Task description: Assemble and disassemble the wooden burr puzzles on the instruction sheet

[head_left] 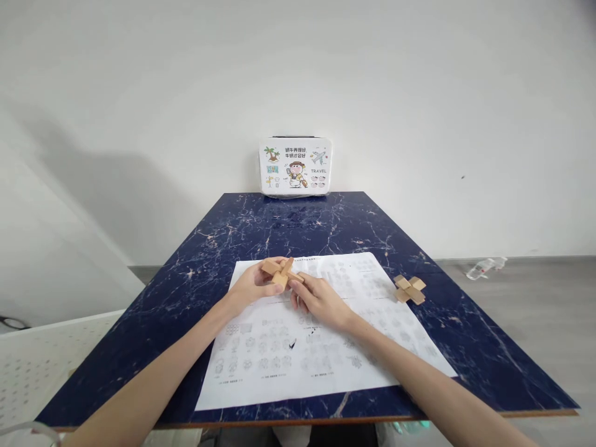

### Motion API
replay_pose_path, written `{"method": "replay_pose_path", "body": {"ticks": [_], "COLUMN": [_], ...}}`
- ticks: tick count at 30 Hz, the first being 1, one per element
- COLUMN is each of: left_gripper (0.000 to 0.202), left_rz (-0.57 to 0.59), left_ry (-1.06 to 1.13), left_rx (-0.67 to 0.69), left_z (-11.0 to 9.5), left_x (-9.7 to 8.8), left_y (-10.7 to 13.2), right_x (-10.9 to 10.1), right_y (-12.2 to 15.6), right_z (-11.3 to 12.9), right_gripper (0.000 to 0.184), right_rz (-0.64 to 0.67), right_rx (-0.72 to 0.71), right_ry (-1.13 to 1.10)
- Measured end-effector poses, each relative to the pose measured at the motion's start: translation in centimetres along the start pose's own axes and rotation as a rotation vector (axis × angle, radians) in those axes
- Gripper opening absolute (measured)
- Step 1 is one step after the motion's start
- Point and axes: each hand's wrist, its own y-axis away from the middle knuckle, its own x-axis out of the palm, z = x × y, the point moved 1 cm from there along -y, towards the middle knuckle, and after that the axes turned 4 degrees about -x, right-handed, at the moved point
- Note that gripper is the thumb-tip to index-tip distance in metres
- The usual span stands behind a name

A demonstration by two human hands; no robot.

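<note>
Between my two hands, just above the paper, is a wooden burr puzzle made of crossed light-brown bars. My left hand is closed on its left side, thumb along the lower front. From the right, my right hand pinches a bar that sticks out of the same puzzle; the fingertips partly cover it. Beneath both hands lies a printed instruction sheet with small line drawings. A second wooden burr puzzle, shaped like a cross, rests at the sheet's right edge.
The blue marbled table narrows toward a white wall. At its far edge stands a white case with cartoon prints. A clear plastic item lies on the floor to the right. A white perforated surface is at the left.
</note>
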Motion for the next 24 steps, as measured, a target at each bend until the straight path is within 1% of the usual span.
{"method": "replay_pose_path", "body": {"ticks": [3,8,14,24], "left_gripper": [0.078,0.081,0.081,0.079], "left_rz": [0.004,0.052,0.063,0.076], "left_ry": [0.006,0.003,-0.048,-0.113], "left_rx": [-0.003,0.010,0.025,0.048], "left_z": [0.1,0.2,0.2,0.5], "left_x": [0.0,0.3,0.6,0.7], "left_y": [0.0,0.2,0.3,0.6], "right_x": [-0.1,-0.7,-1.0,-1.3], "right_y": [0.2,0.8,1.3,1.5], "right_z": [0.2,0.8,0.9,0.4], "right_gripper": [0.041,0.041,0.045,0.042], "right_rz": [0.030,0.087,0.099,0.116], "right_rx": [-0.020,-0.055,-0.057,-0.067], "right_ry": [-0.023,-0.015,0.012,0.025]}}
